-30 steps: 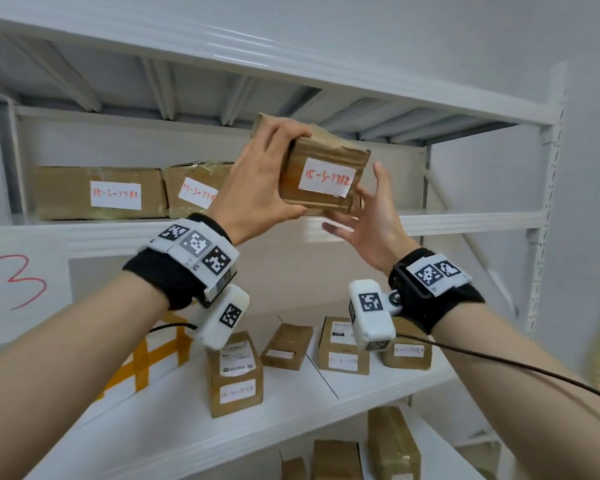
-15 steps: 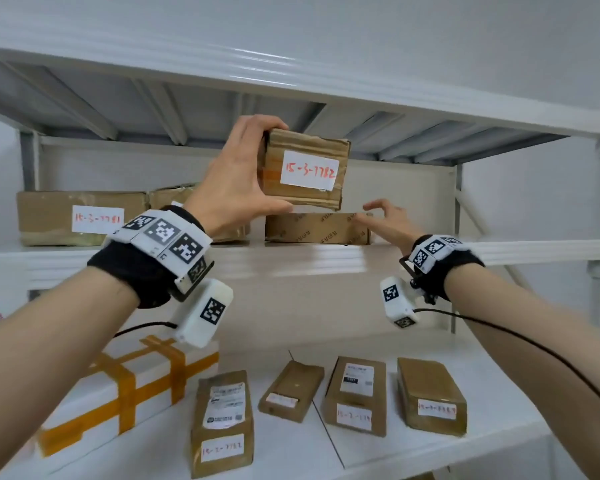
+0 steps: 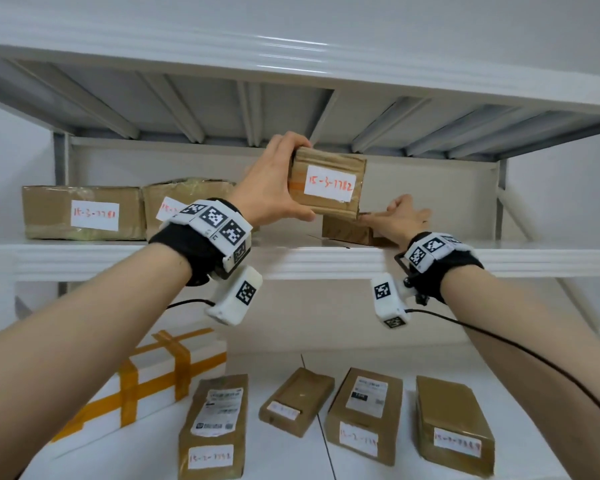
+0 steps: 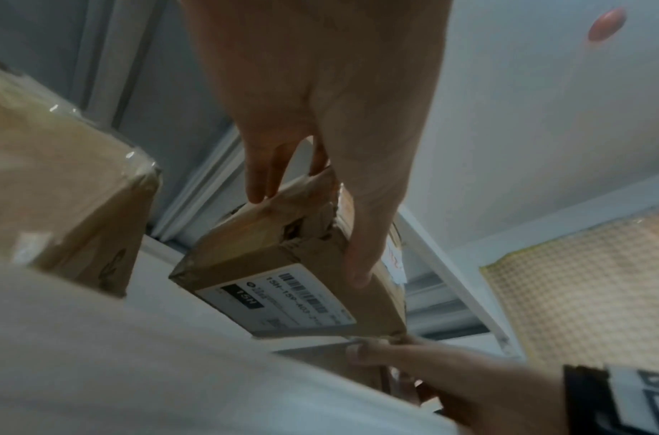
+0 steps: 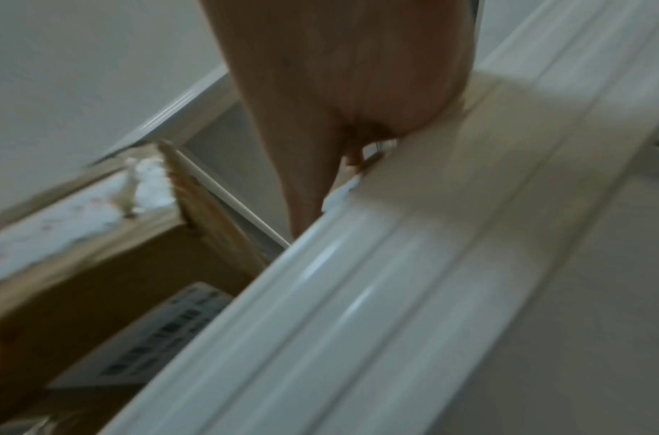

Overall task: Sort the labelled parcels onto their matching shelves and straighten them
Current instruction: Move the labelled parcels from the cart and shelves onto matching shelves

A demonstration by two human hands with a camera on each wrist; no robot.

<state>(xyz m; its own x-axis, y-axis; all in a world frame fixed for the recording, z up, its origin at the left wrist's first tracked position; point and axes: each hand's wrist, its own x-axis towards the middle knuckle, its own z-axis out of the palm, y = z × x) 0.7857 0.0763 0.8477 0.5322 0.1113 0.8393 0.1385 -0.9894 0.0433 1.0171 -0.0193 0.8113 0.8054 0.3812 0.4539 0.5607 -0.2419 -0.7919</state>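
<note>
The parcel [image 3: 327, 184] marked 15-3-7782 is a small brown cardboard box, held in the air just above a flat parcel [image 3: 347, 231] that lies on the upper shelf [image 3: 84, 258]; its lower right corner seems to touch that flat one. I judge it light, because one hand carries it alone, and stiff enough to keep its shape, though the tape and one end look crumpled in the left wrist view, so the cardboard may dent under hard pressure. The smooth tape could be a little slippery. The best hold is across the short end, top and bottom. The left hand [image 3: 270, 188] grips it so, fingers curled over the top edge and the thumb [image 3: 300, 215] under the bottom, wrist raised. The right hand [image 3: 400, 219] reaches in lower, its fingers stretched out and relaxed along the flat parcel, pressing or steadying it and holding nothing. More labelled boxes [image 3: 83, 213] stand to the left on this shelf.
</note>
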